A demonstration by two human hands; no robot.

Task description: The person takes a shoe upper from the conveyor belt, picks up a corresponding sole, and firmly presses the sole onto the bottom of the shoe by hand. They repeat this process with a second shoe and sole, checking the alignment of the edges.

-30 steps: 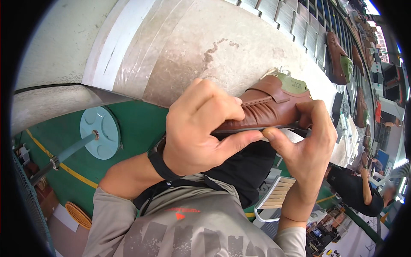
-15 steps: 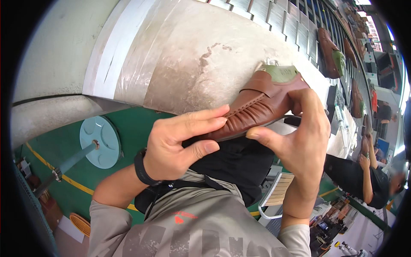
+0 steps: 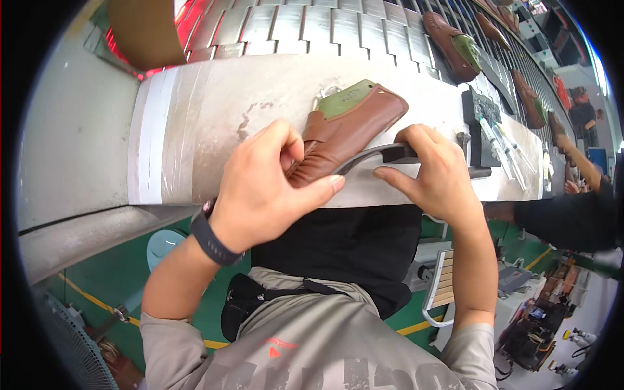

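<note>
A brown leather shoe (image 3: 357, 133) with a gathered front lies tilted over the pale bench, a green shoe last (image 3: 346, 99) showing in its opening. My left hand (image 3: 257, 185) is closed round the toe end, its thumb along the lower edge and its palm hiding the toe. A dark curved shoe sole (image 3: 394, 153) stands apart from the heel side, while its front end runs up against the shoe near my left thumb. My right hand (image 3: 439, 172) grips the sole's heel end, with fingers on top and thumb below.
The worn bench (image 3: 214, 140) meets a metal slat conveyor (image 3: 305, 29) carrying more brown shoes (image 3: 452, 45). A black block (image 3: 481, 120) and several syringe-like tubes (image 3: 499, 149) lie at the right. Another person's arm (image 3: 582, 162) reaches in at far right.
The shoe has moved up and left over the bench, its side and heel now turned to view. The sole now shows apart from the heel, in my right hand's grip.
</note>
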